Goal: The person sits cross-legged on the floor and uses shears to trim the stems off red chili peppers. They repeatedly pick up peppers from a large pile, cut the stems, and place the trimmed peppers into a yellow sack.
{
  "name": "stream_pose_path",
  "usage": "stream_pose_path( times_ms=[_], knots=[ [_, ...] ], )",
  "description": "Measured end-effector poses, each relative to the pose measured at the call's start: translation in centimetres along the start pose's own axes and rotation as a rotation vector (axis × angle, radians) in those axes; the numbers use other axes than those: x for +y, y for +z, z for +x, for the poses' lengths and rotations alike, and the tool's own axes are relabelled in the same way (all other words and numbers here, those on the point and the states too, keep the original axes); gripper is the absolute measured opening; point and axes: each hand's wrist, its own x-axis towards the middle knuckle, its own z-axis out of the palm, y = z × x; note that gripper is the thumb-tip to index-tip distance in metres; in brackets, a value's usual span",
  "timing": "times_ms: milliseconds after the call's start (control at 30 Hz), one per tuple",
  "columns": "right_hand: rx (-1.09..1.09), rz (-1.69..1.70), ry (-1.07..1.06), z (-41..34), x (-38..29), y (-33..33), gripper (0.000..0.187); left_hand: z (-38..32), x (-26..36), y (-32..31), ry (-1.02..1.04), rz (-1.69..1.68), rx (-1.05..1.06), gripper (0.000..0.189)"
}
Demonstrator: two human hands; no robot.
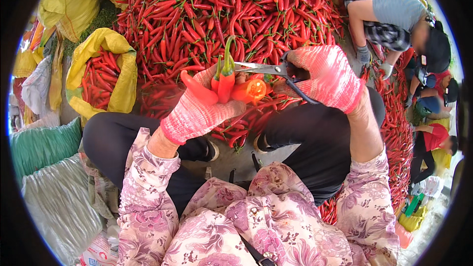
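Observation:
My left hand [199,112], in a pink knitted glove, holds several red chili peppers [225,87]. Two of them point their green stems upward, while another shows a cut, orange-coloured end [256,88] facing me. In my right hand [327,75], gloved the same way, is a pair of scissors [279,70] with dark handles. Its blades reach left to the green stem [229,61] of the middle pepper, close to my left fingers. Whether the blades touch the stem I cannot tell. Beyond both hands rises a large heap of red chili peppers [229,14].
A yellow woven sack [127,81] with red peppers stands left of the heap. Full yellow sacks [68,3] are behind it. Green [48,147] and clear plastic bundles [63,195] lie at lower left. On the right, a gloved person [388,3] bends over peppers, with other people farther along.

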Motion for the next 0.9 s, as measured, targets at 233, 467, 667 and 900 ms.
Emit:
stream_pose_path(
  times_ms=[233, 467, 667, 900],
  knots=[
    [0.0, -0.068, -0.05, -0.5, 0.4, 0.4, 0.037, -0.2, -0.2, -0.4, 0.113, 0.182, -0.051, 0.046],
    [0.005, -0.282, -0.052, -1.3, 0.9, 0.6, 0.037, 0.2, 0.5, -1.1, 0.144, 0.426, -0.066, 0.038],
    [0.157, -0.256, -0.197, -1.3, 1.5, 0.2, 0.041, 0.3, 1.3, -0.9, 0.313, 0.576, -0.199, 0.027],
    [0.142, -0.317, -0.306, -0.9, 1.3, 0.7, 0.037, -0.2, 2.0, -1.3, 0.278, 0.77, -0.298, 0.044]
  ],
)
